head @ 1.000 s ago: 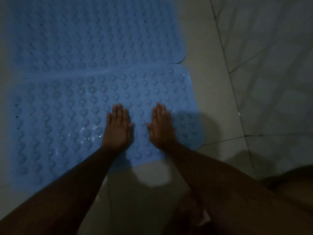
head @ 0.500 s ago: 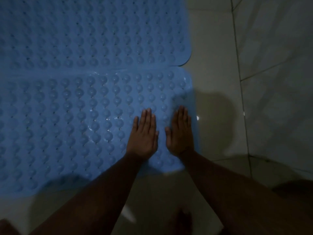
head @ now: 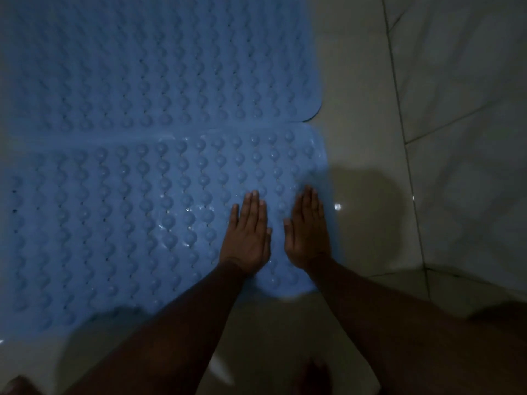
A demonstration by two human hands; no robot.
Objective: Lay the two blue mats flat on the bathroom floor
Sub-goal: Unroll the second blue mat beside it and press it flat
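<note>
Two blue bumpy mats lie side by side on the pale tiled floor. The far mat fills the upper left. The near mat lies just in front of it, their long edges meeting along a seam. My left hand and my right hand rest palm down, fingers straight and together, on the near mat's right end, close to its front right corner. Neither hand holds anything. Wet spots glint on the near mat.
Bare glossy floor tiles lie right of the mats, with a tiled wall rising beyond. My foot shows dimly at the bottom edge. A shadow falls on the floor beside my right hand.
Both hands have slid to the right along the near mat, from its middle front toward its right end, staying flat on it. The view has shifted with them.
</note>
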